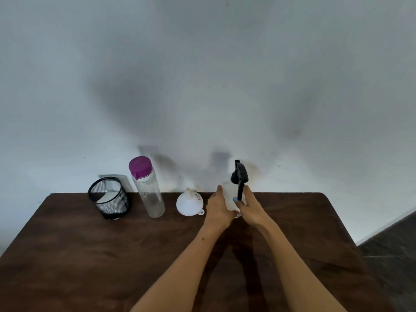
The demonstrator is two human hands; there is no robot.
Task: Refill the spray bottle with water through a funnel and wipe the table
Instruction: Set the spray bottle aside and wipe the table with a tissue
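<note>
A white spray bottle (230,194) with a black trigger head (239,175) stands at the far edge of the dark wooden table (90,255). My left hand (219,208) wraps its left side and my right hand (252,207) wraps its right side, so most of the bottle body is hidden between them. A white funnel (189,203) lies mouth down just left of my left hand. Farther left stands a clear water bottle (150,194) with a purple cap (140,165).
A black mesh cup (109,198) holding something white stands at the far left of the row. A white wall rises right behind the table's far edge. Dark floor (391,248) shows beyond the table's right edge.
</note>
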